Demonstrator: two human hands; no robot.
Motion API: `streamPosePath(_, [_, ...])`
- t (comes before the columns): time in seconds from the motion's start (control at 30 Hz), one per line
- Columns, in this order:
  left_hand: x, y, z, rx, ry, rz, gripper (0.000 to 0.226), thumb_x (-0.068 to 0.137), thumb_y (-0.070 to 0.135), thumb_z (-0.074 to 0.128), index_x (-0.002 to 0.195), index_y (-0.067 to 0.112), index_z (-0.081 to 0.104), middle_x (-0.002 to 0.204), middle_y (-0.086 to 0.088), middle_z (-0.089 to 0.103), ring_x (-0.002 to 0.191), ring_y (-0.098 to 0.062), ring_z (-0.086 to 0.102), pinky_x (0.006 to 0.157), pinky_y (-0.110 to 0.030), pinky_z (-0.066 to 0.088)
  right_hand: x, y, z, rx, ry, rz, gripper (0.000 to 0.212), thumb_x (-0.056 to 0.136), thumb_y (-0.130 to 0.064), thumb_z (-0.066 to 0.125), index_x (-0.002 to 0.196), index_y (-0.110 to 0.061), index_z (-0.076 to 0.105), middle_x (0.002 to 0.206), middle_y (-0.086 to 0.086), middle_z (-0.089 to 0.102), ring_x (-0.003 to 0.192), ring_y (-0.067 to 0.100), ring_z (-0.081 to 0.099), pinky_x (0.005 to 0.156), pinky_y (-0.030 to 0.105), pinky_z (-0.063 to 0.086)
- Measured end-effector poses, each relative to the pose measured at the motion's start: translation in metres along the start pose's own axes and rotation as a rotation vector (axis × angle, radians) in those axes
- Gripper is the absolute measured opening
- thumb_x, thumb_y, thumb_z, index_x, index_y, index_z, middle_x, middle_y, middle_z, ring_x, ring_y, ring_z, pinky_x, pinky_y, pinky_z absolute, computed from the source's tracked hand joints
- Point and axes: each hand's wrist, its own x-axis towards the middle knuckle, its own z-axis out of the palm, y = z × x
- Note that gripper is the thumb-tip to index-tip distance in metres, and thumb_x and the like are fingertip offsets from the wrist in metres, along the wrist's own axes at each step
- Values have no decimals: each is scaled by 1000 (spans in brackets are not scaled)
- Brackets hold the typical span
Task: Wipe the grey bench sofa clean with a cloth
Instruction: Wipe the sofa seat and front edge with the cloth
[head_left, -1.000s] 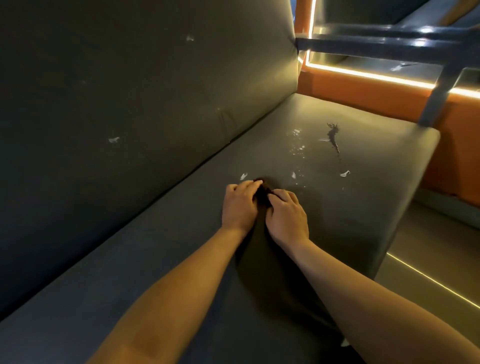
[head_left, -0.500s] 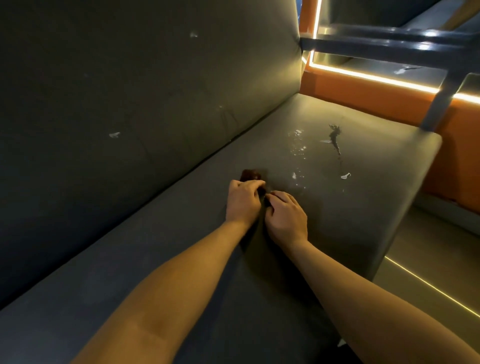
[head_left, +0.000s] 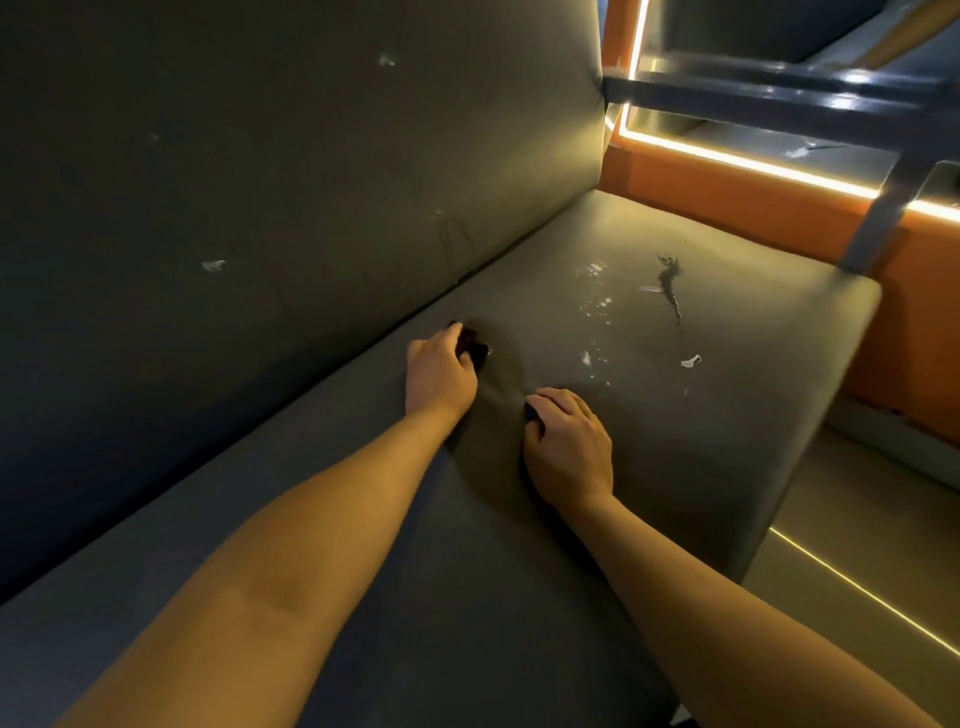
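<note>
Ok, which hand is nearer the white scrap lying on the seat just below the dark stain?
Right. The right hand sits left of the white scrap and closer to the camera. The left hand is farther left, over by the backrest.

The seat (head_left: 727, 441) lies open ahead to the stain (head_left: 670, 291); the backrest (head_left: 311, 182) blocks leftward.

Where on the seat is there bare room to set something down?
Bare seat near the camera, between backrest and left arm; also the far corner by the orange wall. Crowded mid-seat: left hand, right hand, cloth, white flecks, dark stain.
</note>
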Motion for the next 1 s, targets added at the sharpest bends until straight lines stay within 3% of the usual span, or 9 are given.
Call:
streamPosePath(0.2, [-17, 16, 9, -12, -72, 144, 38, 101, 8, 46, 134, 16, 62, 117, -12, 69, 116, -27, 50, 99, -34, 44, 0, -2, -1, -2, -6, 19, 36, 103, -26, 46, 134, -18, 64, 141, -2, 59, 134, 17, 49, 112, 36, 40])
streamPosePath(0.33, [-40, 22, 16, -43, -144, 270, 35, 102, 14, 48, 134, 18, 62, 120, -3, 70, 114, -21, 51, 95, -34, 51, -2, -4, -4, -9, -13, 27, 39, 100, -23, 48, 135, -15, 64, 142, 1, 59, 136, 18, 48, 115, 37, 39])
streamPosePath(0.5, [-30, 9, 1, 37, -181, 397, 42, 94, 18, 60, 136, 22, 60, 126, 3, 68, 115, -21, 52, 99, -34, 47, -3, -2, -5, 11, -22, 18, 39, 100, -23, 48, 136, -17, 63, 143, -1, 58, 138, 17, 46, 116, 37, 37])
streamPosePath(0.57, [-13, -1, -2, 43, -95, 359, 43, 91, 10, 59, 132, 21, 65, 123, 1, 70, 112, -24, 55, 100, -33, 46, -2, -1, -5, 2, -28, 13, 38, 101, -23, 48, 136, -18, 62, 143, -2, 57, 138, 16, 46, 116, 36, 36])
streamPosePath(0.63, [6, -14, -5, 31, 44, 193, 42, 93, 8, 56, 134, 18, 63, 124, -5, 69, 116, -29, 56, 103, -34, 44, -2, -1, -3, -8, -25, 7, 36, 102, -23, 48, 134, -19, 63, 142, -3, 58, 135, 16, 47, 115, 36, 38])
streamPosePath(0.73, [15, -14, 3, 20, 68, -9, 45, 98, 13, 53, 143, 11, 55, 131, -13, 65, 122, -33, 49, 105, -36, 38, 0, 0, 0, 11, 2, 0, 34, 101, -22, 49, 130, -17, 66, 138, -1, 61, 132, 17, 51, 112, 36, 41])
streamPosePath(0.9, [-6, 8, 17, -12, -65, 130, 44, 96, 16, 56, 139, 19, 60, 121, -13, 67, 115, -29, 52, 100, -32, 43, 1, 0, 0, 12, -13, 15, 37, 102, -26, 47, 133, -18, 64, 140, -3, 59, 134, 16, 48, 113, 36, 39])
streamPosePath(1.0, [-29, 16, 22, -38, -173, 252, 40, 94, 23, 59, 132, 29, 64, 116, -5, 68, 110, -19, 54, 96, -29, 48, 0, -2, -2, 9, 4, 28, 37, 100, -25, 48, 131, -17, 66, 139, -1, 60, 134, 18, 48, 112, 36, 38])
